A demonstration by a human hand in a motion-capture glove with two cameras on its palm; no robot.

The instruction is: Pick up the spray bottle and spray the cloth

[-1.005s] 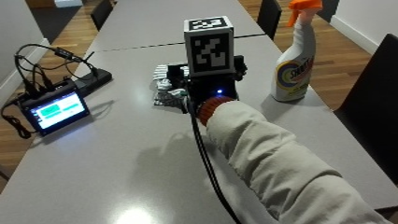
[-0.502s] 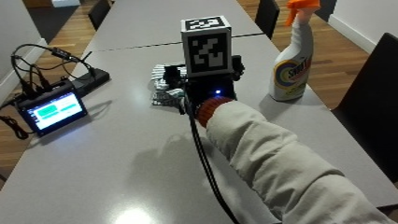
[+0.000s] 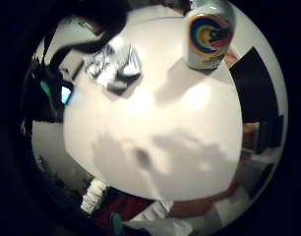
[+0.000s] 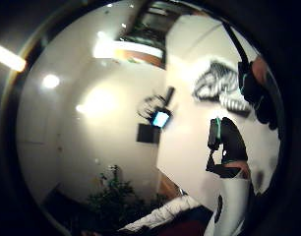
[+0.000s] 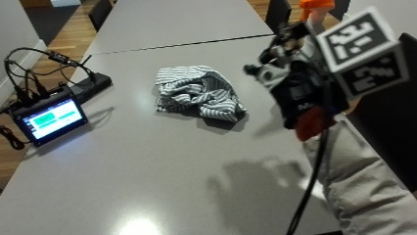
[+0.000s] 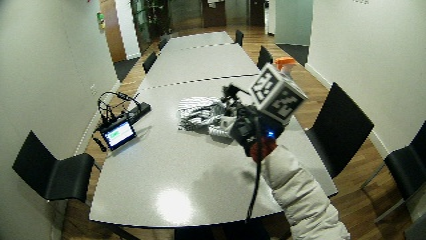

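The gloved right hand (image 5: pixel 306 93) is up in the air over the grey table (image 5: pixel 163 161), and honestly I can't tell if its fingers are spread or curled — the rig on it covers them. It casts a splayed shadow on the tabletop below. The striped cloth (image 5: pixel 198 93) lies crumpled mid-table, just beside the hand from the outside view. A small lit screen (image 5: pixel 49 120) sits near the table's far-left edge with a tangle of black cables (image 5: pixel 33 73) behind it, well apart from the cloth. The spray bottle (image 5: pixel 314 12) is mostly blocked by the hand there — only its orange top peeks out. The little-finger palm view shows it properly: spray bottle (image 3: pixel 208 34) standing upright on the table, not held, cloth (image 3: pixel 113 66) nearby. Black chairs (image 6: pixel 343 130) line the table's sides in the wide view.
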